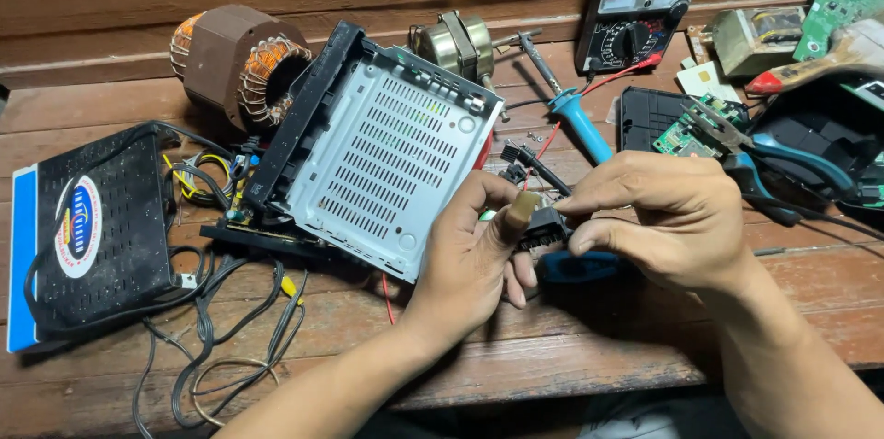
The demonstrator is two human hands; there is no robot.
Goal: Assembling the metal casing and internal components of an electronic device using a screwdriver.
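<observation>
My left hand [474,250] and my right hand [658,218] meet over the wooden bench, both closed on a small black part [543,229] with a cable [534,165] running from it. The left thumb presses on the part's top; the right fingertips pinch its right side. Just left of my hands a grey perforated metal chassis [378,158] in a black frame lies tilted on the bench. A blue tool handle [580,266] lies under my right hand.
A motor stator with copper windings [239,61] and a small motor [456,41] sit at the back. A black box [92,227] with tangled wires lies left. A blue soldering iron [575,117], multimeter [645,1], circuit boards [695,130] and blue pliers [783,163] crowd the right.
</observation>
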